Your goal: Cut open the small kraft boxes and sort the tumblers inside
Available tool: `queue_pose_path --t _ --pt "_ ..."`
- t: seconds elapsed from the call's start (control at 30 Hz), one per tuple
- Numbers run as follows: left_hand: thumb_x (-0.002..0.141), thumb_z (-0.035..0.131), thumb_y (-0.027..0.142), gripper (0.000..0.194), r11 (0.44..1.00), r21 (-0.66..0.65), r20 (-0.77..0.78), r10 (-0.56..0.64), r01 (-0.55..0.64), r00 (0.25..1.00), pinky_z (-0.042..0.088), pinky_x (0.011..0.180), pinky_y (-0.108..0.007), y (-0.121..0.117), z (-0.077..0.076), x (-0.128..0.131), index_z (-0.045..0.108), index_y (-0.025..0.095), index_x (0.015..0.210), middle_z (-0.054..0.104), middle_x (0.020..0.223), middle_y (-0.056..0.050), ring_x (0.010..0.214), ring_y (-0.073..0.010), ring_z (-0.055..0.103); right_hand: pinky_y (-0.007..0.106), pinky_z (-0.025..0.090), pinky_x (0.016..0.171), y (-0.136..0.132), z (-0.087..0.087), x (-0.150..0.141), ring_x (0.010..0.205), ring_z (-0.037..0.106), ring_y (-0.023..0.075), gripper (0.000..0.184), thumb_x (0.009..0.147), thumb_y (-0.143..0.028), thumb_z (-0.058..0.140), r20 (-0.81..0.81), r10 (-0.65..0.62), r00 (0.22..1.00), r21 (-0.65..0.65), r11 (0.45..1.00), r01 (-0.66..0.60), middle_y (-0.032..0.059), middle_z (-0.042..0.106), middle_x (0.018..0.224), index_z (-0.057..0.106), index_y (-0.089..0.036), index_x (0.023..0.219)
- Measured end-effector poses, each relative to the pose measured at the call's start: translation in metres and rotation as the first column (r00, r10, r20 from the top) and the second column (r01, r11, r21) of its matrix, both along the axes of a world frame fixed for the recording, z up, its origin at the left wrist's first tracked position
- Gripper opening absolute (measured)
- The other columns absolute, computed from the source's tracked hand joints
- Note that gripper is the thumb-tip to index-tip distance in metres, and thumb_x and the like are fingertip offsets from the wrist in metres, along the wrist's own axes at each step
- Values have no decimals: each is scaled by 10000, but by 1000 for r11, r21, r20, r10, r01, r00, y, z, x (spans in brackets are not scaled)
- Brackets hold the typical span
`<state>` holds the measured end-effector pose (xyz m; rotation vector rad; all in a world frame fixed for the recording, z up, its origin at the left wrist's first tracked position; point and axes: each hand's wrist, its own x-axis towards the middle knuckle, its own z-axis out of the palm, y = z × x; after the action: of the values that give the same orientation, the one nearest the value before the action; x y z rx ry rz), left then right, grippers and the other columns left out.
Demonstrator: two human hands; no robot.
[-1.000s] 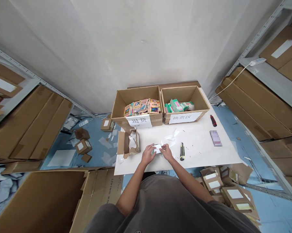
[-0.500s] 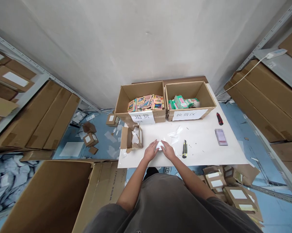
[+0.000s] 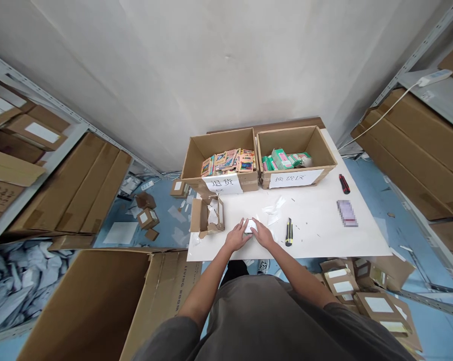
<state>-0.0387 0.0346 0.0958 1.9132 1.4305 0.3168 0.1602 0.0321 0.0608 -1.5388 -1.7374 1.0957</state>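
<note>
Near the table's front edge, my left hand (image 3: 237,236) and my right hand (image 3: 263,234) close in from both sides on a small white flat rectangular object (image 3: 251,226). Fingers of both hands cover its sides, so its exact kind cannot be made out. Just beyond my right hand lies some crumpled clear plastic wrap (image 3: 274,209). A yellow-and-black utility knife (image 3: 289,232) rests to the right of that hand. Left of my left hand stands a small opened carton (image 3: 207,215) with white paper inside.
Two large cartons stand at the back: the left carton (image 3: 226,183) holds colourful card packs, the right carton (image 3: 297,177) green-and-pink boxes. A red-and-black cutter (image 3: 344,184) and a blurred purple item (image 3: 347,213) lie right. A big open carton (image 3: 162,301) stands front left; shelves flank the table.
My hands have moved from holding the white object by its ends to lying more over its sides, and it is lower among the fingers. The whole view has shifted slightly.
</note>
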Motion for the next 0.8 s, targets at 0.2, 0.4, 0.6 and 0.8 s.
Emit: queue_pose_path --t 0.2,0.4,0.6,0.8 --pt "812 776 543 1124 999 47 23 15 -16 1000 371 1201 -456 -12 0 -5 86 301 1666 216 1726 -101 1550 -332 311 513 428 1159 0 -4 23 1466 442 318 861 854 -343 665 -156 39 987 -59 997 -49 83 393 1643 289 -324 1629" --pt "700 872 419 1193 966 -45 196 257 -253 946 505 1044 -447 -8 -13 -13 152 316 1645 388 1631 -138 1334 -324 557 523 444 1126 10 -16 37 1450 459 345 1096 665 -199 769 -216 113 970 -170 974 -151 90 425 1622 267 -369 1624" --pt "632 889 284 1034 944 -283 301 254 -168 919 527 987 -421 14 -46 -11 387 266 1536 546 1498 -127 1275 -305 589 480 488 1048 20 -47 21 1351 547 336 938 644 -245 800 -292 119 949 -200 963 -182 86 561 1488 434 -333 1503" --pt "601 893 192 748 968 -226 372 188 -108 909 536 979 -436 36 -63 1 623 214 1299 715 1219 -90 1135 -295 664 468 508 991 25 -73 11 1192 631 325 763 647 -293 814 -282 58 958 -188 975 -115 98 672 1283 544 -247 1359"
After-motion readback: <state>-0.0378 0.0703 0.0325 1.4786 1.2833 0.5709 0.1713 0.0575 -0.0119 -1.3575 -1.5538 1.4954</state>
